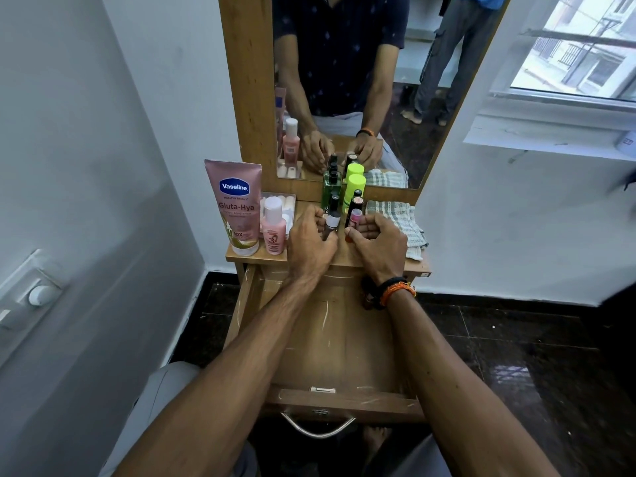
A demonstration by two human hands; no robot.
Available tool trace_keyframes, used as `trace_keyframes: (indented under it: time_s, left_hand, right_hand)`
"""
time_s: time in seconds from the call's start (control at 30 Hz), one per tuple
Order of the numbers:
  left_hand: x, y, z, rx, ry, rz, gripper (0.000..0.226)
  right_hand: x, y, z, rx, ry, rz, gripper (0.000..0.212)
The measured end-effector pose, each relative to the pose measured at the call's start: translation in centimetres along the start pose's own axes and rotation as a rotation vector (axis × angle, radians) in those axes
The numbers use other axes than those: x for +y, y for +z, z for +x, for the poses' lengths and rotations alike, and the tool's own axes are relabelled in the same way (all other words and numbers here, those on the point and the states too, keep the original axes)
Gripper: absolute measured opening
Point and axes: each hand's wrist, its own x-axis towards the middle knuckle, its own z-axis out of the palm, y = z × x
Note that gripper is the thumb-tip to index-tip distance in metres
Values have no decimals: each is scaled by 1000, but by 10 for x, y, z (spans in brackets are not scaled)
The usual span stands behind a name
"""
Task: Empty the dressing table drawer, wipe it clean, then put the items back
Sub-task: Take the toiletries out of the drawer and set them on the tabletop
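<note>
Left grip [311,239] grasps a brown bottle [332,224]; right grip [378,242], at 3 o'clock, grasps a pink tube [354,220]; drawer [339,401] open.

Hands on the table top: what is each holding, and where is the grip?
Left hand grips the brown bottle round its lower body; right hand holds the pink tube by its lower part.

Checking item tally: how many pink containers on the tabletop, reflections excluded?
3. Vaseline tube standing at the far left; small pink bottle just right of it; small pink tube in the right hand's grip. More may be hidden behind the hands.
</note>
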Motion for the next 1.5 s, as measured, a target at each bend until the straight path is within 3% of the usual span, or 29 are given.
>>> trace_keyframes:
  time_s: [0.43, 0.67, 0.87, 1.03, 1.17, 1.5]
  left_hand:
    - [9, -8, -12, 13, -2, 53, 42]
    - [11, -14, -45, -7, 143, 67, 20]
    - [-2, -10, -72, -174, 153, 92, 7]
    - [-8, 2, -88, -364, 51, 113, 5]
    - [-10, 13, -93, -475, 12, 122, 18]
    - [-2, 32, -86, -517, 52, 173, 41]
  right_hand:
    - [-2, -13, -6, 25, -14, 34, 28]
    - [12, -47, -31, 144, 23, 18, 10]
    - [36, -69, -59, 143, 93, -8, 6]
    - [56, -68, -80, 30, 174, -135, 9]
    - [67, -62, -86, -87, 171, -283, 19]
    - [79, -50, -76, -204, 152, -435, 43]
